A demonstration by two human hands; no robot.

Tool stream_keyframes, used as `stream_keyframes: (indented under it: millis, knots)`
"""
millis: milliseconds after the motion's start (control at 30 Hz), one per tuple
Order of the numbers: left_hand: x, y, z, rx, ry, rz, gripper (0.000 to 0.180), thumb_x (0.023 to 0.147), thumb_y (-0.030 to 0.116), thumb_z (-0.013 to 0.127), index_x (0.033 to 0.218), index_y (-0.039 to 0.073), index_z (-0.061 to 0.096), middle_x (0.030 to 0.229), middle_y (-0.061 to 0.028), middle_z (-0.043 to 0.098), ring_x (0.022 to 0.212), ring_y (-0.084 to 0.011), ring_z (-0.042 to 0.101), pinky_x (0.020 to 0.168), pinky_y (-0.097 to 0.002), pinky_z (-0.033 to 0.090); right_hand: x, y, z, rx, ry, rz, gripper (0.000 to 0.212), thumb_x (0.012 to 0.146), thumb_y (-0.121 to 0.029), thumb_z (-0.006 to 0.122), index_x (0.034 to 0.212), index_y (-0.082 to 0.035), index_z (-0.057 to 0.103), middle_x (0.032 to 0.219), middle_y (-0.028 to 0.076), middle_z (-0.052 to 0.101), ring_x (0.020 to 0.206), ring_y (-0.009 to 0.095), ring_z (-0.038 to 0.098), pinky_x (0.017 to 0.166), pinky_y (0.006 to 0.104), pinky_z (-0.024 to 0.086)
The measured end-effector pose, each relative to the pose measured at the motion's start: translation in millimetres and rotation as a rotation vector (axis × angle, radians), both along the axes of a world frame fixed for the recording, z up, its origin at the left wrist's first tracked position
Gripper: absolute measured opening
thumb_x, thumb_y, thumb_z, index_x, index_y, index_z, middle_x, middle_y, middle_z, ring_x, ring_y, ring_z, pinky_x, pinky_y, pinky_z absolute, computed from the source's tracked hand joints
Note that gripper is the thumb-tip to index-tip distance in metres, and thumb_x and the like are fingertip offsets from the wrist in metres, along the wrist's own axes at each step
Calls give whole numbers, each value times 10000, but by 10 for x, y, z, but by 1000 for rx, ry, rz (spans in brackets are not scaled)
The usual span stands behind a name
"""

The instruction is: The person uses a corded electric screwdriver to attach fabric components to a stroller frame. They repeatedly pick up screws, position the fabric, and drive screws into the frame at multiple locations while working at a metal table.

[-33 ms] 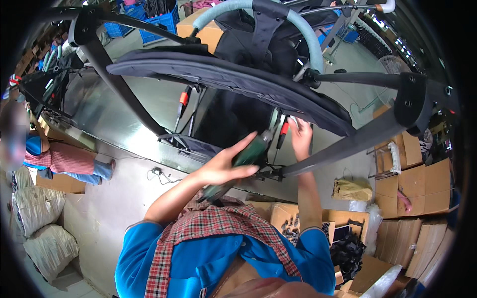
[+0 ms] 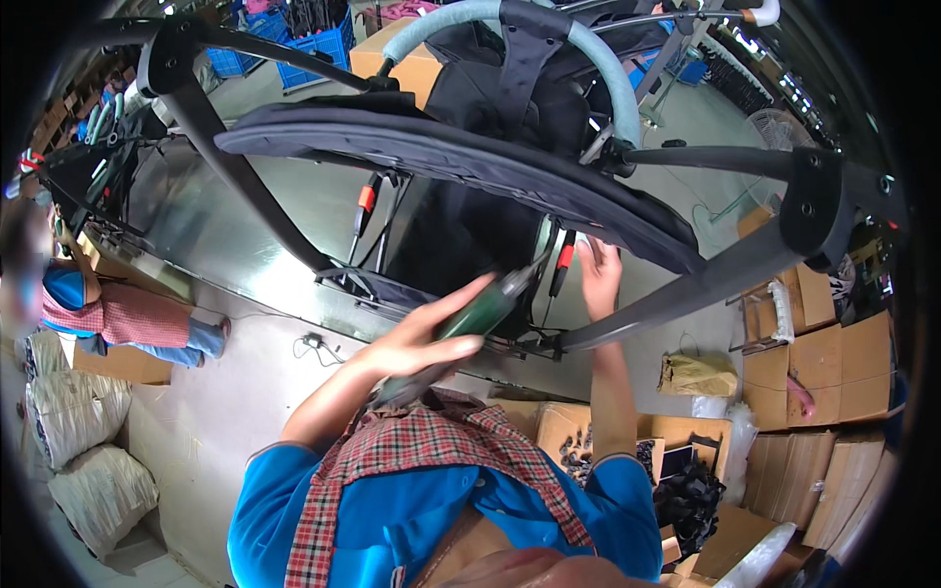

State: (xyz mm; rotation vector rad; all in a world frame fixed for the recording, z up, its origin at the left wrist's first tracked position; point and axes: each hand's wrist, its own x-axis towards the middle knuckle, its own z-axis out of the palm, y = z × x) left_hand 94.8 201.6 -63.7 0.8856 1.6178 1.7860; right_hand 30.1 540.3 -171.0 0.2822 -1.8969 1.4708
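A black stroller with thick frame tubes stands before me on a shiny metal tabletop. My left hand is wrapped round a green power screwdriver, its body blurred by motion. The tool's bit points up and right toward a black strut with a red piece. Beside that strut, close under the fabric-covered edge, my right hand has its fingers bent together; what they grip is partly hidden. A matching strut with a red piece shows farther left.
A light-blue padded bar arches over the stroller's far side. At my lower right are a cardboard box of small dark parts and black plastic bags. Another person is at the left. Cardboard cartons stack up at the right.
The screwdriver and my left hand have drawn back slightly, down and left, away from the strut. My right hand stays by the strut with only a small shift.
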Motion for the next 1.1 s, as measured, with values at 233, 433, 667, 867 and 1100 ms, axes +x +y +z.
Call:
stream_keyframes:
  millis: [233, 433, 667, 867, 1100]
  knots:
    - [-167, -2199, -336, 809, -124, -185, 599, 916, 613, 581, 1084, 39, 560, 639, -126, 550, 439, -191, 550, 395, -299, 502, 400, -239, 76, -392, -608, 138, 495, 1047, -390, 481, 1323, 14, 553, 1189, 132, 678, 919, 209, 699, 810, 343, 584]
    - [-1451, -1920, -445, -280, -20, 682, 593, 1002, 553, 471, 1429, 143, 504, 1029, -90, 614, 600, -116, 548, 512, -265, 465, 333, -293, 272, -494, -702, 59, 537, 996, -439, 567, 1259, 29, 579, 1198, 117, 668, 929, 211, 688, 775, 368, 593]
    - [-2209, -1205, -583, -462, -157, 324, 535, 926, 609, 587, 949, 77, 630, 691, -10, 575, 529, -130, 559, 452, -273, 444, 277, -254, 488, -513, -835, 55, 538, 968, -400, 635, 1232, 61, 551, 1115, 145, 685, 904, 255, 700, 767, 385, 595]
    - [-2187, -1049, -518, -372, -208, 333, 421, 941, 502, 631, 933, 81, 621, 675, -9, 571, 510, -125, 543, 456, -271, 439, 166, -136, 410, -405, -891, -41, 563, 953, -410, 653, 1215, 78, 553, 1081, 164, 695, 830, 273, 712, 729, 389, 599]
    - [-2224, -1323, -1115, -377, -329, 151, 452, 1001, 368, 570, 1278, 12, 607, 1127, -52, 675, 967, -156, 631, 852, -289, 502, 344, 85, -118, -140, -809, -26, 432, 935, -259, 659, 1178, 97, 643, 1164, 161, 683, 1017, 238, 656, 896, 346, 519]
